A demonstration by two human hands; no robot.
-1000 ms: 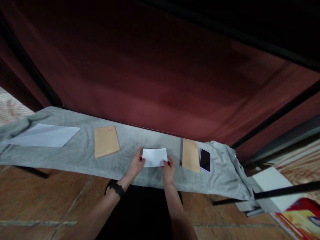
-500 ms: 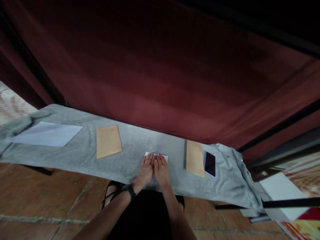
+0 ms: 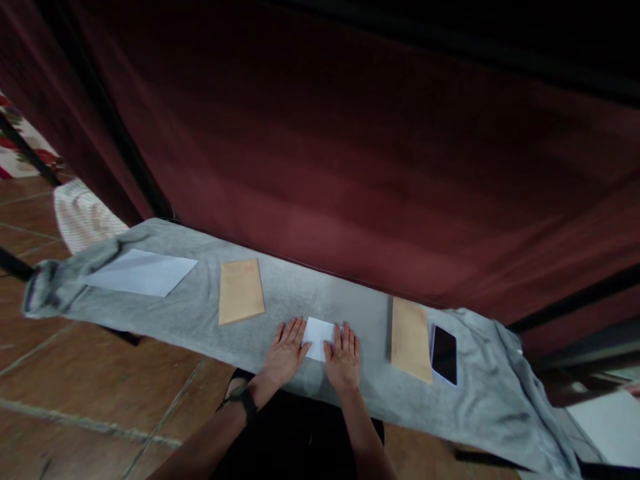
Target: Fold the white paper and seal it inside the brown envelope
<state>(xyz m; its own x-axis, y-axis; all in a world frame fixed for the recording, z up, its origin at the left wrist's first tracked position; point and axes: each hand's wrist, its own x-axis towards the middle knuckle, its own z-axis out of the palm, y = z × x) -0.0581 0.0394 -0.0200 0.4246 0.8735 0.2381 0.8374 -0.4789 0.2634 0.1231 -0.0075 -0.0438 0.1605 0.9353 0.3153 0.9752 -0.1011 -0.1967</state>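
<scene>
A small folded white paper point(image 3: 319, 329) lies on the grey cloth point(image 3: 310, 293) covering a narrow table. My left hand point(image 3: 286, 349) rests flat on the paper's left end with fingers spread, holding nothing. On its right end lies my right hand point(image 3: 343, 353), also flat with fingers stretched out. Only the middle strip of the paper shows between the two hands. A black band sits on my left wrist.
A brown envelope point(image 3: 241, 291) lies left of my hands, a second brown envelope point(image 3: 411, 339) to the right, with a dark phone point(image 3: 444, 355) beside it. A large white sheet point(image 3: 141, 272) is at the far left. A dark red curtain hangs behind; tiled floor lies below.
A second ago both hands held the white paper up by its ends. They then laid it down and pressed on it together; now the hands have slid apart along it.
</scene>
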